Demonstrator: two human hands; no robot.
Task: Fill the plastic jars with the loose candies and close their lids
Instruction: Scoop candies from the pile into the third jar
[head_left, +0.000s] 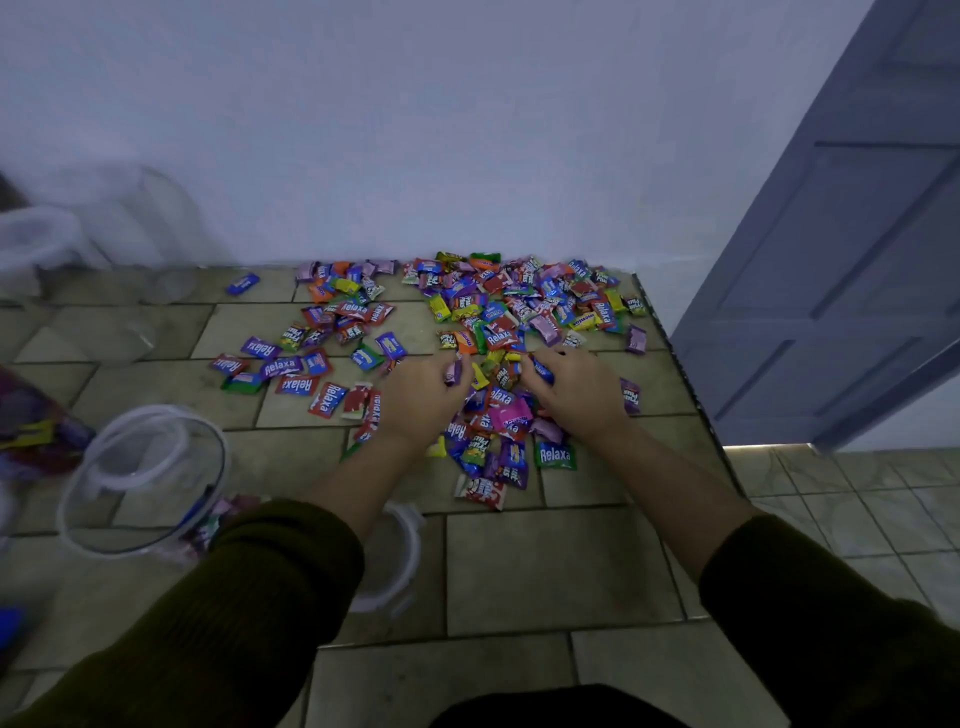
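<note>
Many wrapped candies (519, 306) lie spread over the tiled counter (561, 566), thickest toward the back right. My left hand (423, 397) and my right hand (579, 392) rest palm-down on the near part of the pile, both with fingers curled around a few candies. An open clear plastic jar (143, 480) stands at the left with several candies in its bottom. A white-rimmed clear lid (402, 556) lies on the counter, partly hidden under my left forearm.
More clear jars (140, 218) stand blurred at the back left against the white wall. A jar packed with candies (31, 426) sits at the left edge. The counter's right edge (691, 384) drops to a tiled floor; a grey-blue door (852, 249) stands open at right.
</note>
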